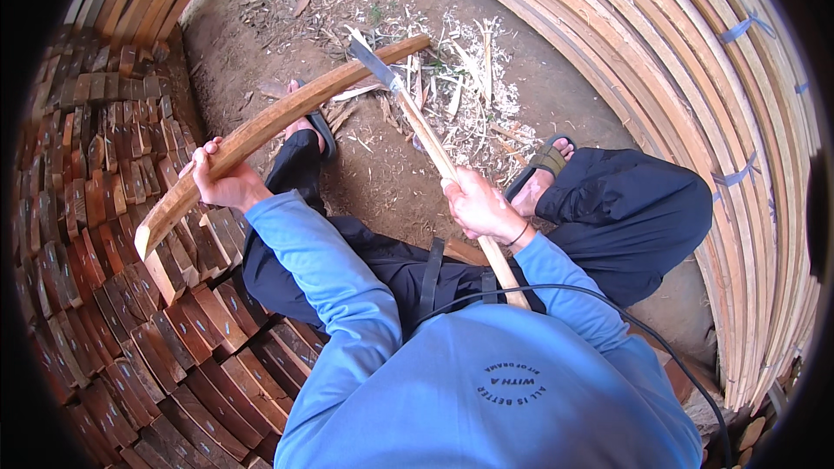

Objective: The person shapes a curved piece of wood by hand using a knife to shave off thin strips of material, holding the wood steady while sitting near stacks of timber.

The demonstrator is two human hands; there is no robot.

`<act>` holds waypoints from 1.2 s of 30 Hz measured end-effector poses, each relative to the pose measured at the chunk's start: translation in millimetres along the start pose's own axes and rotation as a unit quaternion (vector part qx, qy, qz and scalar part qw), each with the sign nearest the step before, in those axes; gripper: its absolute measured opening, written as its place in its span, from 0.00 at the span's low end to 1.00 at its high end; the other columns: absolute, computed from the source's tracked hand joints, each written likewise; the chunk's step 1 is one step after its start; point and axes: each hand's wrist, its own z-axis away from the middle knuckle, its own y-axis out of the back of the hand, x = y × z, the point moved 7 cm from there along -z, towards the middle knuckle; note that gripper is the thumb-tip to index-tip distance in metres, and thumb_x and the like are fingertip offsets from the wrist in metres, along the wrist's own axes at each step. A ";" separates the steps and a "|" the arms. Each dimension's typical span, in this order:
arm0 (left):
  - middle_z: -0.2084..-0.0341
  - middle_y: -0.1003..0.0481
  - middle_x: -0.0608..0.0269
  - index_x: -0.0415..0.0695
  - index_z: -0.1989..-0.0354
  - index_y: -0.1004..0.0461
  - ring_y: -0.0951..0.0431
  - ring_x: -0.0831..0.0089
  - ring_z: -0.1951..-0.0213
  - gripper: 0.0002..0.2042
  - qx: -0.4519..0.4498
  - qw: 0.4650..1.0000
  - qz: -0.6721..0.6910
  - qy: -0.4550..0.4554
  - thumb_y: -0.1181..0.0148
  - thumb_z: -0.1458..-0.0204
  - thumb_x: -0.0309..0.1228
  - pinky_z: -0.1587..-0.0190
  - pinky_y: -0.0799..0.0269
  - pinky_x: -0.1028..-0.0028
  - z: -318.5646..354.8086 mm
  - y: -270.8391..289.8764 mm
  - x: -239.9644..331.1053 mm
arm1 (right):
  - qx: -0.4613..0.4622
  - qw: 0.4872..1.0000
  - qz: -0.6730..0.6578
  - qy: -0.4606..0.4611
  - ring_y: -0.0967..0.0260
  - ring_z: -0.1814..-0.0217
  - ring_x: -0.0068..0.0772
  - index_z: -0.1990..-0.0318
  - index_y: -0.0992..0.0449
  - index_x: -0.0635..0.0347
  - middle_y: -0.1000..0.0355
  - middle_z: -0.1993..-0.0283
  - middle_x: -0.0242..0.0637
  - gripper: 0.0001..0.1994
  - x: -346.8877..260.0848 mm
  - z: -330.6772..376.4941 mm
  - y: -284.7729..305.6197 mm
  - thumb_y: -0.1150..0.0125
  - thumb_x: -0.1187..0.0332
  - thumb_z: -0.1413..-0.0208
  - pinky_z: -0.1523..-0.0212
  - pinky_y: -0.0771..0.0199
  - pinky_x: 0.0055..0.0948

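Observation:
My left hand (228, 179) is closed around the near part of a long wooden stick (295, 104), which looks bent in this view and slants away to the far right. In my right hand (483, 203) is a long-handled knife (372, 62), gripped midway along its pale wooden handle (426, 135). The handle's rear end reaches back to my waist. The dark blade crosses the stick near its far end; whether it is cutting in or only resting there, I cannot tell. Pale shavings (469, 69) lie on the ground around the blade.
Stacked wooden pieces (191, 339) rise close on my left, under the stick's near end. Long wooden strips (695, 61), tied with blue bands, line the right side. My sandalled feet rest on the dirt floor (382, 182). A black cable (669, 346) runs across my right side.

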 end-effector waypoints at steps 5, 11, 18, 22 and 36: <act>0.74 0.25 0.61 0.45 0.72 0.26 0.24 0.68 0.67 0.02 0.010 1.000 0.001 -0.001 0.38 0.53 0.27 0.50 0.26 0.62 2.7 -5.5 0.1 | 0.000 1.000 0.006 0.004 0.38 0.87 0.21 0.65 0.37 0.60 0.38 0.82 0.29 0.10 -9.7 2.5 -2.2 0.56 0.66 0.32 0.89 0.36 0.26; 0.71 0.25 0.58 0.40 0.68 0.25 0.23 0.66 0.64 0.05 -0.025 0.999 -0.013 -0.026 0.39 0.52 0.26 0.48 0.27 0.61 20.8 -32.6 5.1 | 0.008 1.000 0.008 0.009 0.39 0.86 0.20 0.66 0.37 0.58 0.38 0.81 0.28 0.09 -15.2 -14.0 3.7 0.56 0.65 0.33 0.90 0.38 0.25; 0.69 0.24 0.54 0.36 0.66 0.26 0.22 0.63 0.62 0.07 0.022 0.998 -0.046 -0.046 0.43 0.52 0.26 0.50 0.26 0.63 40.5 -92.4 10.6 | -0.010 0.998 -0.062 -0.004 0.44 0.85 0.16 0.64 0.38 0.55 0.42 0.80 0.25 0.06 -3.7 -25.5 9.7 0.57 0.68 0.33 0.90 0.43 0.22; 0.75 0.27 0.55 0.39 0.73 0.30 0.23 0.66 0.69 0.02 -0.003 0.995 -0.077 -0.065 0.45 0.55 0.23 0.59 0.23 0.63 30.2 -86.8 6.0 | -0.028 0.996 -0.081 0.025 0.45 0.85 0.16 0.64 0.38 0.54 0.42 0.79 0.25 0.06 4.8 -24.9 12.9 0.58 0.69 0.32 0.89 0.44 0.22; 0.75 0.29 0.54 0.43 0.65 0.39 0.24 0.65 0.74 0.11 -0.108 0.986 -0.063 -0.111 0.45 0.53 0.17 0.65 0.22 0.64 48.5 -118.8 9.2 | 0.029 0.994 -0.098 0.024 0.37 0.88 0.23 0.62 0.34 0.62 0.37 0.82 0.29 0.10 0.9 -19.9 14.5 0.55 0.64 0.33 0.90 0.36 0.27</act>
